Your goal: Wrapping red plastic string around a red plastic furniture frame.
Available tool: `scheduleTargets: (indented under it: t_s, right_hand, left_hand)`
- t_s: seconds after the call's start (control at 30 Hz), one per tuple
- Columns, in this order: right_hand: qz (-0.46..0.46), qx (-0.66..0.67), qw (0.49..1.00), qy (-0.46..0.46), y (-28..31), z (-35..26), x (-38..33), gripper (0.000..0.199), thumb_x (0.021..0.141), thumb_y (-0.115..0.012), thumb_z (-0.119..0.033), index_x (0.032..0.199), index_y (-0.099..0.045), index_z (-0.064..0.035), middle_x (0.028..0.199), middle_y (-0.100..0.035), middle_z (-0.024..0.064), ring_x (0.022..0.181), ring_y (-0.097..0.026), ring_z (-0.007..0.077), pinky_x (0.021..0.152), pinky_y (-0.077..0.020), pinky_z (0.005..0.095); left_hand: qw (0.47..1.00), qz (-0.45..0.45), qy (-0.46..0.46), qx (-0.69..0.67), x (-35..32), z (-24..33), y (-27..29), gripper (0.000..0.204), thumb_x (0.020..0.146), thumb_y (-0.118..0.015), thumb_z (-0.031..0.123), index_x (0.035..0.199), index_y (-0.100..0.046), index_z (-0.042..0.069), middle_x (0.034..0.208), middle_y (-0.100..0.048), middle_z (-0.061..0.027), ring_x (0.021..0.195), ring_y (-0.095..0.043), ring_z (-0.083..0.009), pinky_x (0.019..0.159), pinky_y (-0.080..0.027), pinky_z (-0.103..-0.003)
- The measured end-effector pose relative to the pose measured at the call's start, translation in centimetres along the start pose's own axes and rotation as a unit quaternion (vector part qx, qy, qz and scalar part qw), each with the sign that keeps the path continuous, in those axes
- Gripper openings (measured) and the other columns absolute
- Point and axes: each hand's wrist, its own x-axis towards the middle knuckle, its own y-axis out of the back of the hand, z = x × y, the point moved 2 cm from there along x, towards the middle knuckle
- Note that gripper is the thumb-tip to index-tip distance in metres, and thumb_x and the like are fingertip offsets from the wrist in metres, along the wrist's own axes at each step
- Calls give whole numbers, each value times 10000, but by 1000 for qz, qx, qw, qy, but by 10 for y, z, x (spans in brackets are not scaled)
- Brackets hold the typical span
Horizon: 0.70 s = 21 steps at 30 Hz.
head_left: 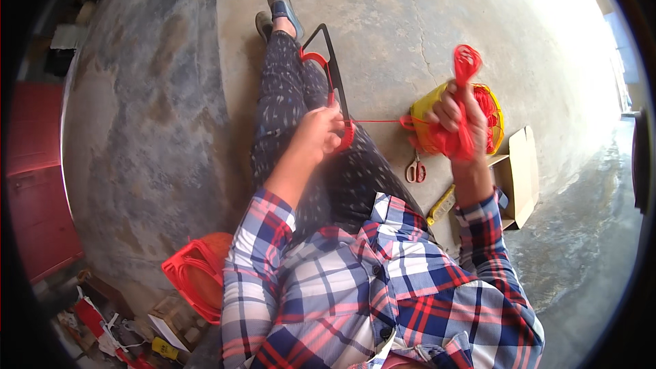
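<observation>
The right hand [456,115] is clenched around a bundle of red cord [459,138], fingers wrapped over the mass of it, with a doubled loop of the same cord [467,61] standing up above the fist. The left hand [322,133] is closed on the black metal frame [335,75] that lies along the person's legs, pinching red cord against the frame's bar where it is wound on. A single taut strand [378,121] runs straight between the two hands, from the frame across to the bundle.

Just behind the right hand sits a yellow basket [425,109] with more red cord heaped in it. Near its lower edge, on the concrete floor [383,7], lie red-handled scissors [415,169], and a little closer to the person a yellow tool [441,205], too small to tell what kind. An open cardboard box [523,171] lies to the right of the forearm.

The frame is a narrow triangle, its point reaching toward the dark shoes [279,8], with red cord also wrapped near its far end. The person sits with legs in dark speckled trousers [287,106] stretched out, and wears a red, white and blue plaid shirt [383,287]. At the person's left hip a finished red cord-wound frame [195,275] leans beside small boxes and clutter
</observation>
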Motion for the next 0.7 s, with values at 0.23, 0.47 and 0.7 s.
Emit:
scheduleTargets:
  t_s: [0.23, 0.47, 0.7]
  right_hand:
    - [172, -234, 956, -46, 0, -9, -94, 255, 973, -495, -309, 1000, -536, -58, 505, -321, -52, 433, -312, 63, 449, -252, 249]
    - [202, 52, 977, -51, 23, 30, -47, 277, 931, -599, -335, 1018, -568, -74, 834, -562, 11, 687, -530, 100, 638, -474, 262]
    - [-38, -267, 919, -287, 1, 94, -19, 562, 975, -423, -510, 1164, -603, -12, 1019, -638, 65, 927, -590, 149, 872, -464, 319]
  left_hand:
    - [993, -21, 97, -63, 4, -5, 6, 397, 954, -476, 486, 943, -454, 90, 826, -649, -281, 382, -358, -97, 355, -274, -229]
    - [928, 46, -260, 263, -32, -17, -16, 265, 865, -689, 250, 992, -573, 48, 826, -549, -32, 655, -506, -94, 589, -417, -238]
    - [949, -22, -292, 117, -74, 6, -35, 172, 861, -710, 166, 976, -655, 51, 782, -588, 35, 547, -463, -10, 451, -358, -189]
